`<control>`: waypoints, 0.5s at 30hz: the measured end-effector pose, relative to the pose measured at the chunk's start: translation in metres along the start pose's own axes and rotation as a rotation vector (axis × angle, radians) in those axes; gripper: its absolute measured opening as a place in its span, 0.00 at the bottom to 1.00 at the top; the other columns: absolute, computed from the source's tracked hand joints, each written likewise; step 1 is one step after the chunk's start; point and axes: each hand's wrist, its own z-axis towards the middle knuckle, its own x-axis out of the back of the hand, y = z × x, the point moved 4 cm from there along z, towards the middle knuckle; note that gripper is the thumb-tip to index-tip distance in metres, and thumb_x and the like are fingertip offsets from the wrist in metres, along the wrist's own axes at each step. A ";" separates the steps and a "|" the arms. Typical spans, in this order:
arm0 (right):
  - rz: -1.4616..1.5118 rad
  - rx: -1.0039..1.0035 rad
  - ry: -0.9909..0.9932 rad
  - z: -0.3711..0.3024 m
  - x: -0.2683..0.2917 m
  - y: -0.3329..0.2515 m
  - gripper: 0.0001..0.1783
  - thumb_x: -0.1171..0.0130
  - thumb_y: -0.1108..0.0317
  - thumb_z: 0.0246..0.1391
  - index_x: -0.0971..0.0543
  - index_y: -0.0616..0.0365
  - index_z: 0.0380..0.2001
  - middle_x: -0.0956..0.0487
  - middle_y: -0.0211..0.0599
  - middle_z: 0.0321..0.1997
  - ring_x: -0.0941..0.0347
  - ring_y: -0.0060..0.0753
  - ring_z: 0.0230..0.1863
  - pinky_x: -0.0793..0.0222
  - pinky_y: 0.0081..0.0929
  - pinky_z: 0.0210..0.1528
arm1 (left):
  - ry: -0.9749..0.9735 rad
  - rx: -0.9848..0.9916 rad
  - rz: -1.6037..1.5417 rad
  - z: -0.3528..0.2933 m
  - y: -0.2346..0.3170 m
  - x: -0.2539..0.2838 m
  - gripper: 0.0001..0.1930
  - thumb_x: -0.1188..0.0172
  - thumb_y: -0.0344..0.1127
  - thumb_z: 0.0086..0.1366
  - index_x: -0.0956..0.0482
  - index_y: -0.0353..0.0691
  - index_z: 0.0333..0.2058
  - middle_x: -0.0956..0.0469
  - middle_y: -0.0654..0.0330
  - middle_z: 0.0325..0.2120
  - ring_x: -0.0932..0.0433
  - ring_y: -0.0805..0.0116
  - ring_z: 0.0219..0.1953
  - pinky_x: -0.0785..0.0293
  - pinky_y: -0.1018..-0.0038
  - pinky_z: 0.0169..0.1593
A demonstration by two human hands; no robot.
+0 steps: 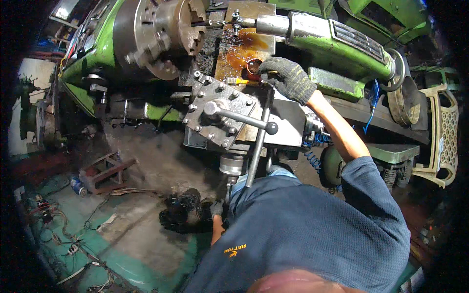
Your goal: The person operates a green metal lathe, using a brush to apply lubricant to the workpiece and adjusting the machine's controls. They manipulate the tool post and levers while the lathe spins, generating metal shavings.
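Note:
In a dark knit glove, my right hand (289,79) reaches over the lathe carriage, fingers curled beside a small round cup (254,66) of dark liquid. Whatever is in those fingers is hidden by the glove. A yellow-handled tool (237,81) lies left of them, its far end unclear. My left hand (216,208), also gloved, is low beside my thigh, close to a metal crank handle (228,191); its fingers are too dim to read. Between my hands sits the tool post (222,110) with its ball-ended lever (244,120).
The lathe chuck (161,39) is at upper left, its jaws blurred. Opposite stands the green tailstock (337,44). An oily, chip-strewn plate (246,41) lies between them. A long bar (260,141) slopes toward my body. A cream plastic chair (442,136) is far right.

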 end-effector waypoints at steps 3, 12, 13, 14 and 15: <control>0.039 -0.038 -0.022 0.005 0.009 -0.008 0.12 0.35 0.71 0.53 0.18 0.55 0.42 0.19 0.45 0.44 0.21 0.49 0.46 0.24 0.36 0.49 | -0.080 0.025 0.022 0.017 -0.028 -0.033 0.16 0.49 0.37 0.64 0.21 0.53 0.50 0.19 0.52 0.43 0.21 0.48 0.48 0.24 0.51 0.45; -0.001 -0.132 -0.018 0.003 0.012 -0.023 0.10 0.37 0.72 0.54 0.18 0.56 0.41 0.18 0.43 0.43 0.20 0.46 0.45 0.24 0.35 0.47 | 0.202 0.111 -1.042 0.086 -0.089 0.016 0.12 0.48 0.46 0.66 0.22 0.51 0.42 0.23 0.58 0.27 0.25 0.57 0.28 0.29 0.58 0.31; 0.012 -0.171 -0.021 0.004 0.014 -0.028 0.10 0.37 0.71 0.54 0.18 0.56 0.41 0.18 0.43 0.43 0.20 0.44 0.45 0.24 0.34 0.47 | 0.188 0.095 -1.196 0.092 -0.094 0.022 0.12 0.48 0.48 0.66 0.22 0.51 0.41 0.24 0.59 0.25 0.26 0.58 0.26 0.30 0.59 0.29; 0.026 -0.212 -0.019 0.004 0.017 -0.035 0.10 0.36 0.71 0.54 0.18 0.55 0.41 0.18 0.42 0.44 0.20 0.42 0.45 0.24 0.33 0.47 | 0.156 0.092 -1.353 0.097 -0.096 0.029 0.13 0.48 0.49 0.66 0.22 0.51 0.40 0.25 0.59 0.23 0.27 0.59 0.23 0.31 0.60 0.27; 0.041 -0.252 -0.018 0.003 0.018 -0.040 0.10 0.36 0.71 0.55 0.18 0.55 0.42 0.18 0.42 0.44 0.19 0.40 0.44 0.24 0.32 0.46 | 0.109 0.113 -1.522 0.100 -0.098 0.033 0.13 0.48 0.50 0.67 0.22 0.50 0.39 0.25 0.60 0.21 0.28 0.60 0.21 0.32 0.61 0.26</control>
